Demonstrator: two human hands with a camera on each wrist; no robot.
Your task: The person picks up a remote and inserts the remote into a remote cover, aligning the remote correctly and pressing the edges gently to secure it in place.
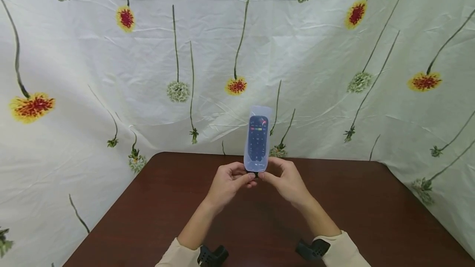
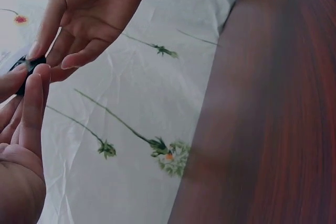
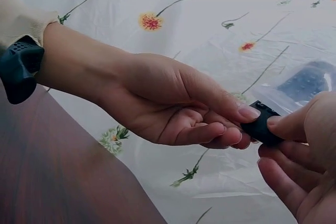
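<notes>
A dark remote control stands upright in a translucent plastic sleeve, raised above the table's far part. Its black lower end pokes out of the sleeve at the bottom. My left hand pinches that end from the left, between thumb and fingers. From the other side, my right hand pinches it too, its thumb close to the left one. The left wrist view shows just the black end among the fingertips, near the left edge. In the right wrist view the sleeved part is partly cut off.
A dark reddish-brown wooden table with rounded far corners lies below the hands. Behind it and at both sides hangs a white cloth printed with flowers. Black wrist devices sit at both cuffs.
</notes>
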